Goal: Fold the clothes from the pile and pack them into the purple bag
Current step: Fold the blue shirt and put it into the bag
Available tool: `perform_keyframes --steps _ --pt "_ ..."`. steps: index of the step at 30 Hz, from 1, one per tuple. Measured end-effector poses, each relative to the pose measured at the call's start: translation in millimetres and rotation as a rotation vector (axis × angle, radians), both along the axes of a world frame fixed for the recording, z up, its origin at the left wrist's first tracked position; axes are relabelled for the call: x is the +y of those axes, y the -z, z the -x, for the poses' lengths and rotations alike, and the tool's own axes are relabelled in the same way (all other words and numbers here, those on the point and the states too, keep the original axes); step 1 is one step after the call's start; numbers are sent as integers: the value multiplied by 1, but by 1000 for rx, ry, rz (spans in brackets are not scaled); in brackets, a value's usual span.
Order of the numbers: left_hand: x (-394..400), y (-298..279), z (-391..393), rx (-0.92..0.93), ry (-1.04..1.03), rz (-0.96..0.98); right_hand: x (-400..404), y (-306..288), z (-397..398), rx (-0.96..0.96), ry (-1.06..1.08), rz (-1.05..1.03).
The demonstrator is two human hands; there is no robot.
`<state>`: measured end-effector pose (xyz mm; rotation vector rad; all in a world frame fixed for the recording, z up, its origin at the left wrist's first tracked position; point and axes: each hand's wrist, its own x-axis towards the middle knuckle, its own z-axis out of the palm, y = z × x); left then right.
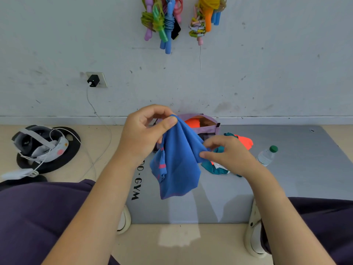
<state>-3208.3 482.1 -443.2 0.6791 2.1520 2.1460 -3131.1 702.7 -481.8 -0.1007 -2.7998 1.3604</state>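
A blue garment [176, 165] with pink marks hangs in the air above the grey mat [286, 178]. My left hand [145, 131] pinches its top corner between thumb and fingers. My right hand [227, 153] pinches its right edge, lower down. Behind the cloth stands the purple bag [209, 124], open, with orange fabric inside. To the right of the bag, a teal and orange garment [240, 142] lies crumpled on the mat, partly hidden by my right hand.
A clear water bottle [267, 155] with a green cap lies on the mat at the right. A headset [42, 146] and white cable sit on the floor at the left. Jump ropes [162, 22] hang on the wall. My shoes rest at the mat's near edge.
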Motion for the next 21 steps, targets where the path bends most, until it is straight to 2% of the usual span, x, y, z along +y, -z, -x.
perform_keyframes --steps 3,8,12,17,21 --pt "-9 13 12 -84 -33 -44 23 18 1 -77 73 40" --pt "-17 27 21 -159 -28 -35 24 32 3 -12 51 86" --pt "-32 38 33 -121 -128 140 33 20 3 52 176 248" --pt "-33 49 34 -123 -142 160 32 5 3 234 276 47" --pt "-32 51 32 -136 -111 127 27 3 3 261 219 -274"
